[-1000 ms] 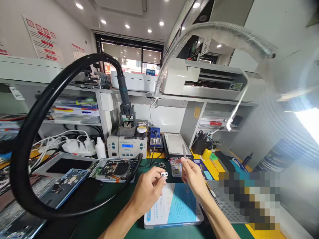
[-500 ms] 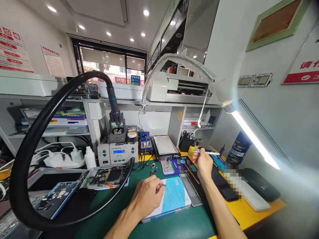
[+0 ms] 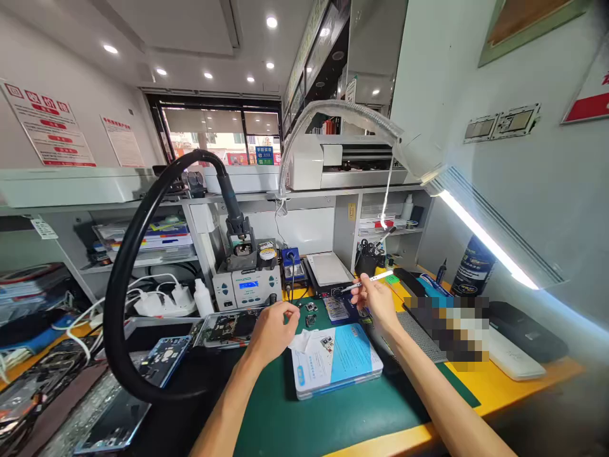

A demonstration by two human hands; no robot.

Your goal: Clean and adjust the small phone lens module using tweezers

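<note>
My left hand [image 3: 275,331] is closed in a pinch above the left edge of a blue-and-white box [image 3: 345,362]. What its fingertips hold, if anything, is too small to make out. A white scrap of paper or wipe [image 3: 301,341] lies on the box just below the fingers. To the right, my right hand [image 3: 378,303] grips slim white tweezers [image 3: 380,277], their pointed end toward the left. Small dark metal parts [image 3: 311,320] rest on the green mat [image 3: 271,412] behind the box.
A hot-air station [image 3: 248,289] stands at the back, its thick black hose [image 3: 111,304] looping on the left. Opened devices [image 3: 228,329] lie left of my arm. A lit lamp [image 3: 485,238] hangs at the right, over a can [image 3: 473,273] and a white phone-like slab [image 3: 511,352].
My left hand has lifted off the box and moved back toward the small parts. My right hand, still with the tweezers, has come slightly left. The head view has turned left.
</note>
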